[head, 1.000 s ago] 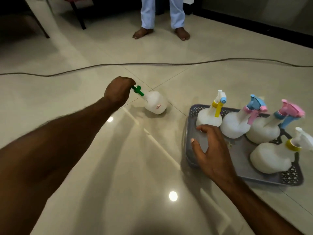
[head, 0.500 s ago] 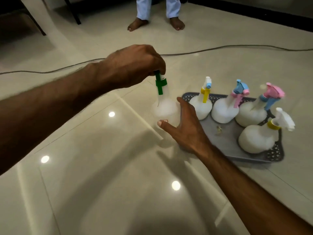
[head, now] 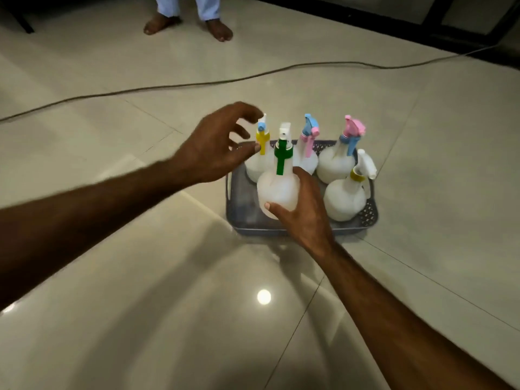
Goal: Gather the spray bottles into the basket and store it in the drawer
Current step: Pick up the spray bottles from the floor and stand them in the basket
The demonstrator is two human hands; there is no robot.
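On glossy tiles, a grey basket (head: 368, 218) is sitting with four spray bottles crowding its far and right sides.
Beyond it a cable (head: 197, 84) is lying across the floor, and a standing person's bare feet (head: 218, 29) are showing at the top edge. The right hand (head: 305, 212) is gripping the round white body of the green-trigger bottle (head: 280, 190), upright over the basket's near left corner. The left hand (head: 213, 147) is hanging just beside the yellow-trigger bottle (head: 261, 156), fingers spread, holding nothing.

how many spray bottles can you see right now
5, all at the grey basket: green-trigger bottle held by the right hand at front left, yellow-trigger and pink-trigger behind, blue-trigger back right, yellow-collar front right.
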